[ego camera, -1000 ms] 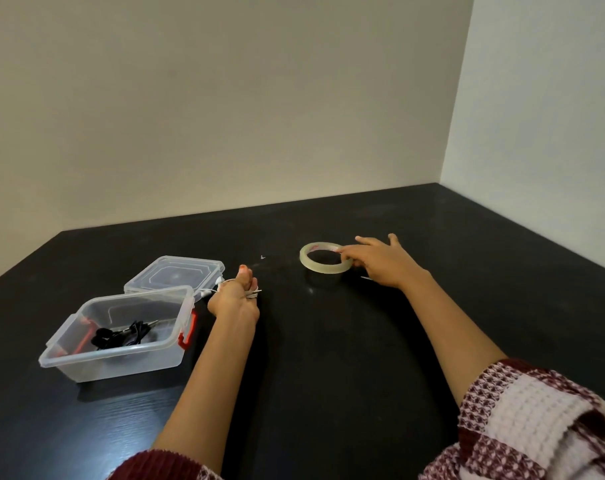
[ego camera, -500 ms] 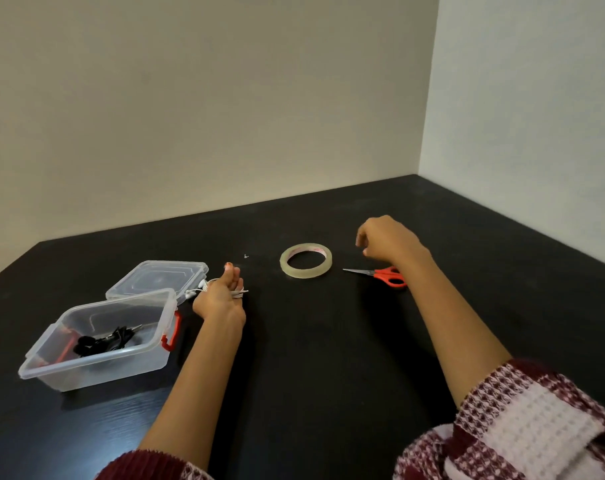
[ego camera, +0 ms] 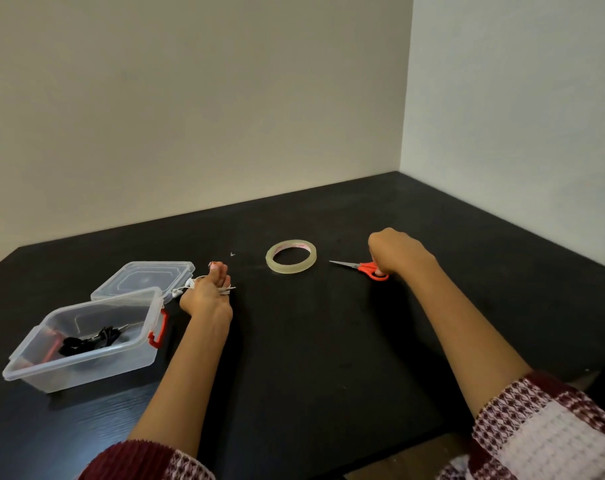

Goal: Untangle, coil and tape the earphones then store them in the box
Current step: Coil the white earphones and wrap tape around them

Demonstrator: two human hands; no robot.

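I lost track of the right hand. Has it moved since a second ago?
Yes. The right hand left the tape roll, which stays put, and went right to the scissors, now at their orange handle.

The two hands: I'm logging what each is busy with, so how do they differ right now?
The left hand is closed around white earphones beside the box; the right hand is on the red handles of the scissors. The left rests nearer the person, the right reaches farther out, past the tape roll. Both are over the black table.

Single head-worn view, wide-angle, facing forward and down — black table (ego camera: 311, 341) close below
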